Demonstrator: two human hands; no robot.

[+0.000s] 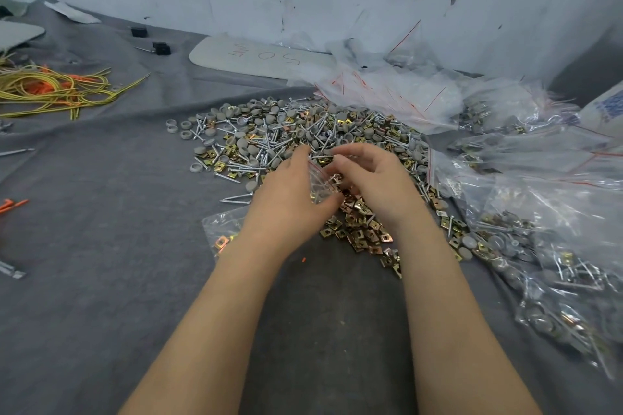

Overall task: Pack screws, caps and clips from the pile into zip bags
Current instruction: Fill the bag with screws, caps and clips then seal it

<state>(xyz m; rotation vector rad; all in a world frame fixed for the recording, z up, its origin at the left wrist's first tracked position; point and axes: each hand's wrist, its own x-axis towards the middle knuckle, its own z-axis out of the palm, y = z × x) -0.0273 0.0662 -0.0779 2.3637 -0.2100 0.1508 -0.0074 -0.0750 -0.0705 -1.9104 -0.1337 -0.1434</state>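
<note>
A pile [290, 131] of silver screws, grey round caps and brass-coloured clips spreads over the grey cloth in the middle. My left hand [286, 192] grips a small clear zip bag [318, 184] with a red strip, held just above the pile's near edge. My right hand [367, 178] is curled at the bag's mouth, its fingertips pinching small parts there; which parts I cannot tell. A patch of loose clips [360, 229] lies under and between my wrists. Another zip bag [224, 232] holding a few clips lies flat under my left forearm.
Filled zip bags [546, 273] are heaped at the right, empty ones [387, 91] behind the pile. Yellow and orange cords [57, 91] lie at the far left. A grey board [259, 57] and two black blocks [161, 48] sit near the wall.
</note>
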